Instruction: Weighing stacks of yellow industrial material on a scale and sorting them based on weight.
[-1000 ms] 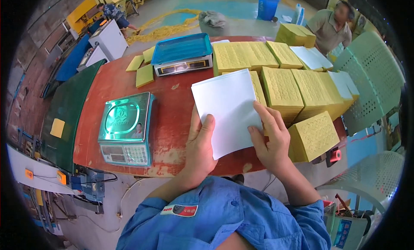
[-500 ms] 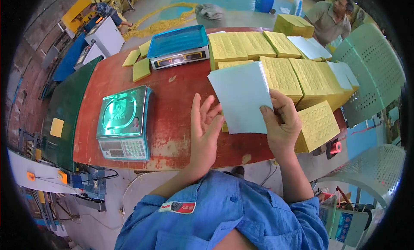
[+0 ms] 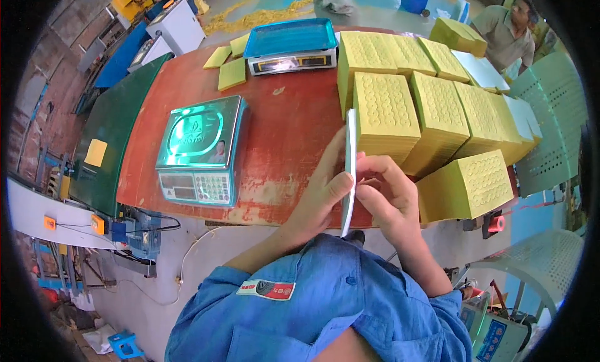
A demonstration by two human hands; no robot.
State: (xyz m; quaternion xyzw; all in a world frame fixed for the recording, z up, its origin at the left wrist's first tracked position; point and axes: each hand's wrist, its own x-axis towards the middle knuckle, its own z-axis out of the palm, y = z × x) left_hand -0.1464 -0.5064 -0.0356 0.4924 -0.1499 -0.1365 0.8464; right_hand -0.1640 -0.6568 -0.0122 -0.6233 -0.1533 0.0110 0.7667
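Note:
A thin stack of white sheets (image 3: 350,174) stands nearly edge-on to me, upright above the table's front edge. My left hand (image 3: 320,196) lies along its left side, the thumb at the near edge and the other fingers partly hidden. On the other side, my right hand (image 3: 392,196) has bent fingers and thumb at the sheets; its exact contact is partly hidden. Just beyond, to the right, stand tall stacks of yellow embossed sheets (image 3: 386,106). One yellow stack (image 3: 465,186) sits tilted beside my right hand.
On the red table (image 3: 275,137) a digital scale (image 3: 199,151) stands left, and a blue-topped scale (image 3: 290,42) farther back. Yellow pads (image 3: 232,74) lie beside it. A green surface (image 3: 103,131) adjoins at left. Perforated chairs (image 3: 553,124) stand right; a person (image 3: 506,34) is behind the stacks.
The white sheets have turned from face-on to edge-on. My left hand has moved from apart to against them. My view has shifted, so the table appears farther right and higher.

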